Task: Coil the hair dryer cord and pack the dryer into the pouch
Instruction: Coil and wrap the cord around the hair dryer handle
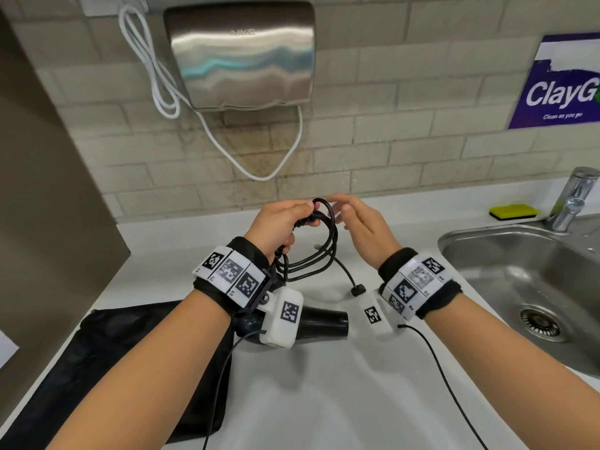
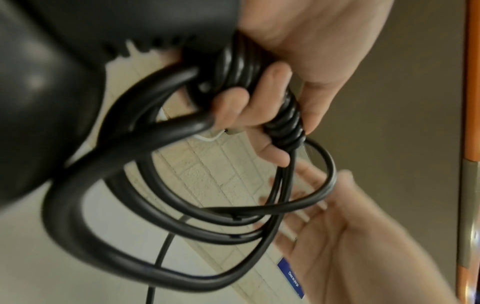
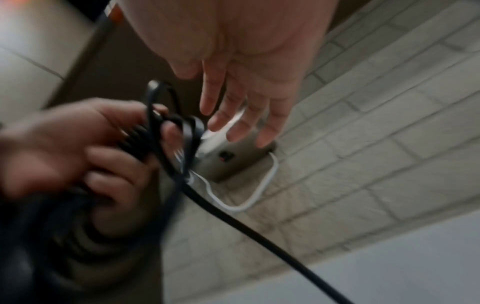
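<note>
The left hand (image 1: 281, 227) grasps the black cord (image 1: 319, 251) in a bunch, with its fingers curled around the wrapped part, and loops hang down under it. The right hand (image 1: 363, 227) is just beside the loops with its fingers straight, and it holds nothing. The black hair dryer (image 1: 321, 321) is low under the left wrist. The black pouch (image 1: 107, 358) lies flat on the white counter (image 1: 324, 401), near and to the left.

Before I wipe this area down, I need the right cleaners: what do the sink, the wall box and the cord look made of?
Sink: brushed steel, by its dull grey sheen. Wall box: polished metal, showing wavy reflections. Cord: smooth black plastic or rubber, slightly glossy, bending in loops.
</note>
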{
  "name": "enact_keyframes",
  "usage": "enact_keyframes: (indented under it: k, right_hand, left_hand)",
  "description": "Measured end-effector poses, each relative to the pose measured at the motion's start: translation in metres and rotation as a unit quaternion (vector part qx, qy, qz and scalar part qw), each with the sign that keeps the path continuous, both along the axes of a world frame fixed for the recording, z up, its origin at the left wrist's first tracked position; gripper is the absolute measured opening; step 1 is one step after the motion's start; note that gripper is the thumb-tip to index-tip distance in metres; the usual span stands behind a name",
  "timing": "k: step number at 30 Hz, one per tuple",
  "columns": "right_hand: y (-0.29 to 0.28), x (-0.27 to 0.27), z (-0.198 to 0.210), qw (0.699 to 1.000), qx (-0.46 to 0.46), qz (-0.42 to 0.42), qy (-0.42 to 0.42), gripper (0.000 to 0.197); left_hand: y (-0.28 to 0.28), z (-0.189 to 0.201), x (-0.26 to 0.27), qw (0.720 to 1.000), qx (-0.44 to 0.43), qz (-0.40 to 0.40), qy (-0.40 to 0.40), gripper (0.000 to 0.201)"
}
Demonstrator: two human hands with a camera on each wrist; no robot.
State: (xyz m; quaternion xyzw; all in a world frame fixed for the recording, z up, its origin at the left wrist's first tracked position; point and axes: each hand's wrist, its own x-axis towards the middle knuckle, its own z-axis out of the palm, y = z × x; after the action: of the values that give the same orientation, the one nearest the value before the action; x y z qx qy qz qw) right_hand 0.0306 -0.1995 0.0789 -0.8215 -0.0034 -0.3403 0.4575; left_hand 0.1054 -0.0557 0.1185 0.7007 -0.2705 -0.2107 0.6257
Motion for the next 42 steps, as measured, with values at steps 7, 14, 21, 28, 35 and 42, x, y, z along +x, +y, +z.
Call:
enact_keyframes:
  k: [7, 14, 21, 28, 35, 42]
  right_hand:
    - [0.016, 0.011, 0.010, 0.995, 0.080, 0.032, -0.043, 0.026]
    - [0.023, 0.006, -0.004, 0.990, 0.111, 0.047, -0.069, 0.006]
    - [0.018, 0.009, -0.008, 0.992, 0.082, 0.059, -0.069, 0.023]
    - [0.007, 0.008, -0.012, 0.991, 0.024, 0.100, 0.090, 0.022]
    - [0.004, 0.004, -0.024, 0.977, -0.106, 0.033, 0.183, 0.053]
    - [-0.009, 0.000, -0.032, 0.983, -0.106, -0.006, 0.149, 0.033]
  left_hand:
    - [0.002, -0.001, 0.003, 0.999, -0.009, -0.022, 0.028, 0.018]
    - [0.006, -0.002, 0.003, 0.998, -0.026, -0.037, 0.043, 0.022]
    - [0.003, -0.002, -0.001, 1.000, 0.003, -0.011, 0.027, 0.023]
    - [0.004, -0.003, -0.005, 0.999, 0.019, -0.014, -0.022, 0.005]
    - [0.006, 0.000, -0.003, 0.999, 0.022, -0.004, -0.033, 0.007]
    - [0.015, 0.005, 0.005, 0.999, 0.015, 0.005, -0.028, 0.007]
